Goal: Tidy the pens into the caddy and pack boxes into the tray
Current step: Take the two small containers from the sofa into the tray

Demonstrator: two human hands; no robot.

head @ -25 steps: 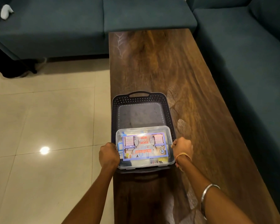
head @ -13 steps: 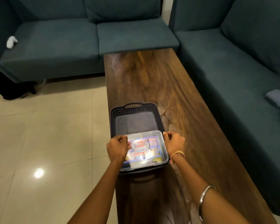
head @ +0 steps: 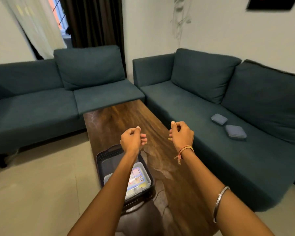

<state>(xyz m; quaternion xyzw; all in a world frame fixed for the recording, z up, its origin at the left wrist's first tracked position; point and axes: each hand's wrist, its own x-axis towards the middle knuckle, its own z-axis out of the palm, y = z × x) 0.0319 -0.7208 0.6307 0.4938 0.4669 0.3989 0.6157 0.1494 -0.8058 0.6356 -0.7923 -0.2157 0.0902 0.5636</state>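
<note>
A dark perforated tray (head: pixel 109 155) sits on the left side of the long wooden table (head: pixel 160 150). Inside its near half lies a clear plastic box (head: pixel 140 178) with a colourful label, partly hidden by my left forearm. My left hand (head: pixel 132 139) hovers above the tray's far end, fingers loosely curled, holding nothing. My right hand (head: pixel 181 134) is raised over the table to the right, fingers also curled and empty. No pens or caddy are in view.
Teal sofas wrap the table: one (head: pixel 58 106) at the far end and left, another (head: pixel 228 116) along the right with two small grey-blue pouches (head: pixel 228 126) on its seat. Beige tiled floor (head: pixel 32 184) lies to the left.
Both hands have let go of the clear box, which now rests in the tray, and lifted up over the table. The camera has tilted up to show the room.
</note>
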